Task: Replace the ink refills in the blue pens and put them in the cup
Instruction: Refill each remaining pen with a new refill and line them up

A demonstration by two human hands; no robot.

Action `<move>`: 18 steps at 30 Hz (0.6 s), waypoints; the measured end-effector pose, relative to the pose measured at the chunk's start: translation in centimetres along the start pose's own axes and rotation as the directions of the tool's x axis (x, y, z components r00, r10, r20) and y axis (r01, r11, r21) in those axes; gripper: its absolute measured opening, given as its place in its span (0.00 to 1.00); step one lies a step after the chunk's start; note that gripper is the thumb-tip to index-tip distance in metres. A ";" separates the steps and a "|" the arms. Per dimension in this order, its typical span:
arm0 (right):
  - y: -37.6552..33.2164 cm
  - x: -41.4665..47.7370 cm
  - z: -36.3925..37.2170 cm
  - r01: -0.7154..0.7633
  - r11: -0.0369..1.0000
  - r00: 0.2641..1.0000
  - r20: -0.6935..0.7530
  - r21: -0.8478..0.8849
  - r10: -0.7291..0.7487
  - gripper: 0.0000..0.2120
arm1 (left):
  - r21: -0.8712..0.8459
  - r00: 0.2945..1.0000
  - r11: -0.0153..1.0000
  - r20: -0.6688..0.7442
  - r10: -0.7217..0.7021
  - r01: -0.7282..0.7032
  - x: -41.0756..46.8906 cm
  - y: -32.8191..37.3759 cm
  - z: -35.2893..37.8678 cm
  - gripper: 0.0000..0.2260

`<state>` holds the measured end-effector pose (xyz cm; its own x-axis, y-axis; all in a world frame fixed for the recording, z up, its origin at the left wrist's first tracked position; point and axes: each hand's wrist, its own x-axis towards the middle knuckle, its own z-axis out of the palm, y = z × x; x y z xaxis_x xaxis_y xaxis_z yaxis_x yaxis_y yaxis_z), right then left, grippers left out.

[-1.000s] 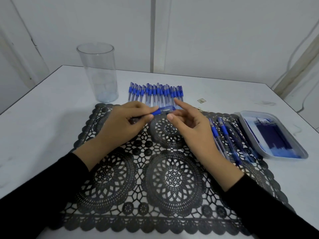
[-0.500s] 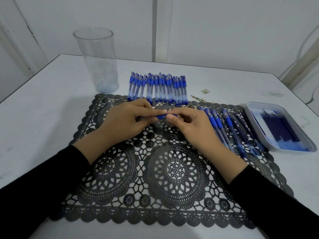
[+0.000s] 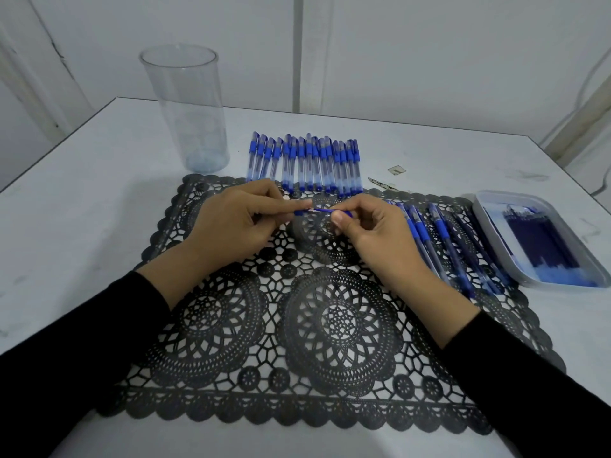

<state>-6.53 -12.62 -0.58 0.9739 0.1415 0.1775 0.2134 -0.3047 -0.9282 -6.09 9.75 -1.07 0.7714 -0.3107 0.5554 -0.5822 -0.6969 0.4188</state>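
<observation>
Over the black lace placemat [image 3: 297, 325], my left hand [image 3: 238, 223] grips the barrel of a blue pen, mostly hidden in the fist. My right hand [image 3: 373, 233] pinches the thin blue refill [image 3: 325, 210] that sticks out of that barrel toward the right. A row of several capped blue pens [image 3: 304, 163] lies along the mat's far edge. More blue pens [image 3: 439, 239] lie on the mat to the right of my right hand. The clear plastic cup [image 3: 186, 107] stands upright at the far left, with no pens in it.
A shallow grey tray [image 3: 496, 233] holding several dark blue refills sits at the right of the mat. A small scrap [image 3: 395, 169] and a thin metal piece [image 3: 380, 183] lie on the white table behind the mat. The wall is close behind.
My hands have drawn slightly apart, and a length of thin refill now shows between them where the pen's blue grip was. The view has tilted down and closer.
</observation>
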 end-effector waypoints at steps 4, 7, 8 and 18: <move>0.1 0.0 0.0 0.009 1.000 0.994 -0.111 -0.011 -0.011 0.04 | -0.075 0.994 0.992 -0.039 -0.107 0.104 0.2 -0.1 0.1 0.16; -0.2 -0.1 0.0 0.037 0.996 0.986 -0.162 -0.075 -0.049 0.05 | -0.067 0.989 0.988 -0.039 -0.145 0.142 0.2 -0.2 0.0 0.13; -0.3 -0.2 -0.1 0.069 0.989 0.982 -0.164 -0.128 -0.090 0.05 | -0.066 0.987 0.986 -0.048 -0.155 0.151 0.2 -0.2 0.0 0.12; -0.4 0.2 -1.0 0.116 0.853 0.992 0.009 -0.509 -0.130 0.09 | -0.055 0.989 0.990 -0.065 -0.131 0.128 0.3 -0.1 -0.1 0.11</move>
<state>-6.36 -13.42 0.18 0.9373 0.1880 0.2935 0.3344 -0.7227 -0.6049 -5.82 9.75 -0.90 0.8226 -0.1739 0.5413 -0.4923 -0.6942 0.5251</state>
